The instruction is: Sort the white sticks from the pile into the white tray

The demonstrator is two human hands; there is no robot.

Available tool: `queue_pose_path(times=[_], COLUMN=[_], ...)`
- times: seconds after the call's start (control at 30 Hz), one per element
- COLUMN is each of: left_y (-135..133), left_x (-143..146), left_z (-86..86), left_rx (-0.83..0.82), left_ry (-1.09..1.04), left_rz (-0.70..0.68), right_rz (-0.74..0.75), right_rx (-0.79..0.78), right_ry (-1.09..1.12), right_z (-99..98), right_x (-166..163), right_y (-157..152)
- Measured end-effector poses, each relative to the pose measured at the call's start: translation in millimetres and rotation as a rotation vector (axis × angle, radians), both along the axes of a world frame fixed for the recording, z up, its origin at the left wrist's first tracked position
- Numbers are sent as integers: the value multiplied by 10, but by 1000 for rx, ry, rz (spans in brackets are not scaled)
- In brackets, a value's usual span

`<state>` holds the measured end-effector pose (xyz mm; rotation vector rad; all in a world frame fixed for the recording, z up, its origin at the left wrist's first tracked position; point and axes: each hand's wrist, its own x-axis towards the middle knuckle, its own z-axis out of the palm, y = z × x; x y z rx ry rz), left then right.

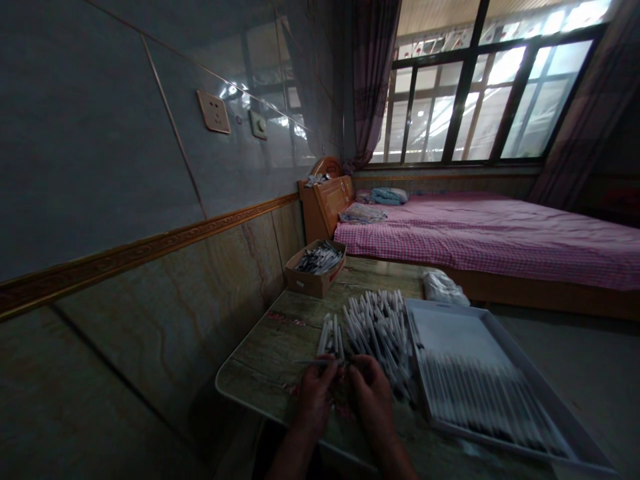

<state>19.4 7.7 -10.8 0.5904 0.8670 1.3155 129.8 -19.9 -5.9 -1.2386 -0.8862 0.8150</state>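
Note:
My left hand (316, 388) pinches a slim pale pen (319, 362), which lies crosswise and points left. Beside it, my right hand (371, 387) has its fingers closed at the pen's right end, on a small dark part too blurred to name. Just beyond the fingers lie a few white pens (331, 332). To the right spreads a big pile of white pens (377, 323) with dark ends. A shallow white tray (453, 323) sits right of the pile, with a row of pens (493, 397) laid side by side in it.
An open cardboard box (313, 285) of thin dark-and-pale parts stands at the table's back left, near the wall. A white plastic bag (444, 288) lies behind the tray. The table (260, 363) has a rounded left corner. A bed (480, 223) stands beyond it.

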Motion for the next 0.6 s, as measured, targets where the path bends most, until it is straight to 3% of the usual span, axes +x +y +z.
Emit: queue_pose_path(times=[0.37,0.6], left_y=[3,7], left_x=[9,12], left_z=[45,38], left_rx=[-1,1], left_ry=[31,57], left_rz=[10,24], right_rz=[19,13], right_rx=[-30,-16], right_ry=[117,57], right_z=[-20,-36], right_x=[-12,-6], right_y=[21,40])
